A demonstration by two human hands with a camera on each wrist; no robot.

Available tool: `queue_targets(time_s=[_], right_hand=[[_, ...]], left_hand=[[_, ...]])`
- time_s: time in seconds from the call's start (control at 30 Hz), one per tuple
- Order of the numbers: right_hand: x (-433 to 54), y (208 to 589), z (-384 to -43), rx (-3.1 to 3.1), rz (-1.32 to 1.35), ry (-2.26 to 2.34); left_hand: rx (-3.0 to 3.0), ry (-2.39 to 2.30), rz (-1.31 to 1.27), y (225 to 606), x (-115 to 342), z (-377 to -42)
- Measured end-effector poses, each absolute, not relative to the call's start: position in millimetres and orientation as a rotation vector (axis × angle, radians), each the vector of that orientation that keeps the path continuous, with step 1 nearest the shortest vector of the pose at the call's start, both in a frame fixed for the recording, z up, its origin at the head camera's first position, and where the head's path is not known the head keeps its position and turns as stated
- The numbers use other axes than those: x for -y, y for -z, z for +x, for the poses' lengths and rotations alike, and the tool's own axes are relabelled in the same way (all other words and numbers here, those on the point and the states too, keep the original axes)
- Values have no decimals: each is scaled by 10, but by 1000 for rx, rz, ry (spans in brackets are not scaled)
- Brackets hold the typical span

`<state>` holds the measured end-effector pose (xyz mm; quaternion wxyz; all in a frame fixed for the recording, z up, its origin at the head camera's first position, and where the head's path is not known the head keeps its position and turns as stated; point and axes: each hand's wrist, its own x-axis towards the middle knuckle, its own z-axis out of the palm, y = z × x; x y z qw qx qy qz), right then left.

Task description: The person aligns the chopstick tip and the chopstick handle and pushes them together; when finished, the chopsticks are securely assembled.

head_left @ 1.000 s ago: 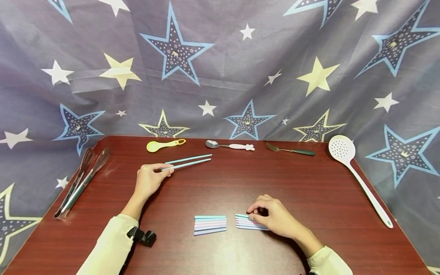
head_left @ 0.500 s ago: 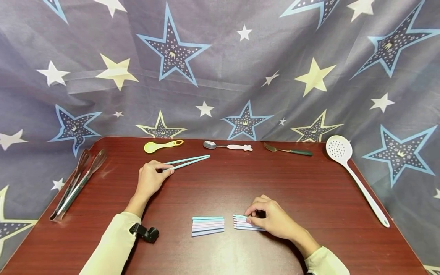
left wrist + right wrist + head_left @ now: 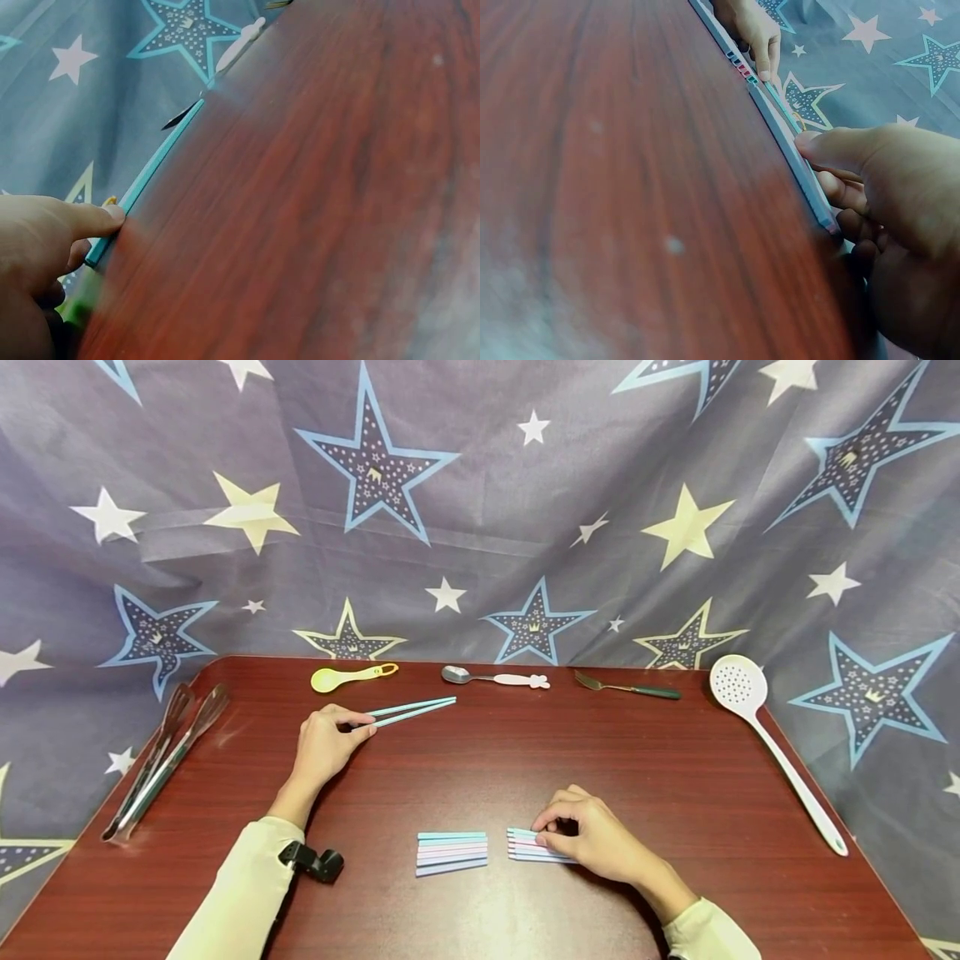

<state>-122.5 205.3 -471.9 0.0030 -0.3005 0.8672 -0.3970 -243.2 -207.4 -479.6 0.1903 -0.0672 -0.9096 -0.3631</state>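
Observation:
My left hand (image 3: pixel 326 747) holds the near ends of two light-blue chopsticks (image 3: pixel 412 711) between thumb and index finger. They lie in a narrow V, tips meeting. In the left wrist view one chopstick (image 3: pixel 154 165) shows under the fingertip. My right hand (image 3: pixel 600 835) is at a row of short pastel sticks (image 3: pixel 532 852), thumb and index finger at its upper side around a blue stick (image 3: pixel 516 830). That hand covers the row's right end. In the right wrist view the thumb touches the row's blue edge. Left of it lies a second row of short sticks (image 3: pixel 452 853).
Along the table's back edge lie a yellow measuring spoon (image 3: pixel 352 677), a spoon with a white handle (image 3: pixel 495 677) and a green-handled fork (image 3: pixel 628 686). Tongs (image 3: pixel 161 768) lie at the left edge, a white skimmer (image 3: pixel 776 747) at the right. A star-print cloth (image 3: pixel 480 510) hangs behind.
The chopstick tips under my left hand have come together from a parallel gap. The blue stick at my right hand now lines up with its row. The head view has shifted slightly.

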Motion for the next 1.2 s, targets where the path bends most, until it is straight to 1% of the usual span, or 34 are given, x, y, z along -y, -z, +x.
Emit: queue_targets(time_s=[0.4,0.6,0.83,1.2], right_hand=[[-2050,4708,-1216,-2719,-942,1267],[-2044,4702,-1209,-2711,-934,1269],[-2038,4713,-1211,-2729,-940,1278],[-2045,4736,-1219,-2757,-932,1274]], left_hand=[[2574,1013,-193,4757,2076,-2414],[2564,1031,-211,4751,2036,-2350],[2551,1066,-325,4723,1822,-2146],[2677,1287,-537,4671,1511,-1739]])
